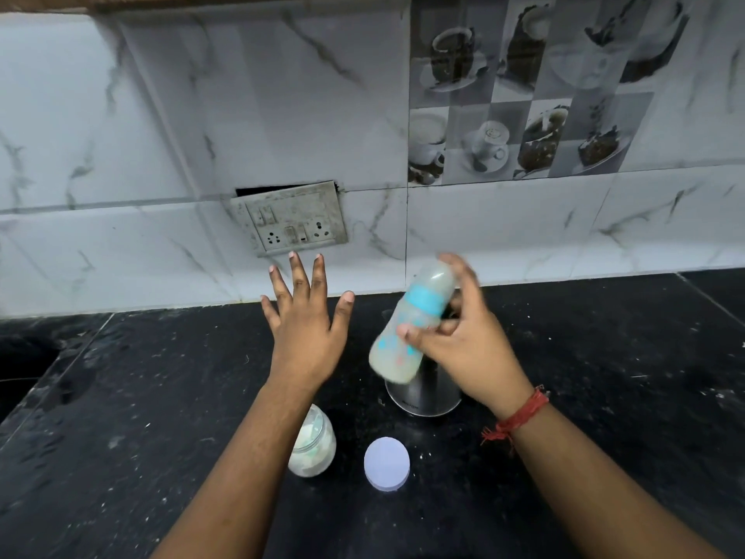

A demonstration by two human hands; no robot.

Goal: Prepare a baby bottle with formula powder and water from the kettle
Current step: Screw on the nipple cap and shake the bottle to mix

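Observation:
My right hand (463,344) grips a baby bottle (411,322) with a blue collar and a clear cap, tilted in the air with its top toward the wall. The bottle is blurred and holds cloudy whitish liquid. Behind and below it stands a steel kettle (423,391), mostly hidden by the bottle and hand. My left hand (308,320) hovers to the left of the bottle, palm down, fingers spread, holding nothing. A glass jar of formula powder (316,445) stands open under my left forearm. Its white lid (387,463) lies flat beside it.
The black stone counter (604,377) is speckled with spilled powder. A marble-tiled wall with a loose switch and socket plate (290,219) stands behind. A sink edge (24,365) shows at the far left.

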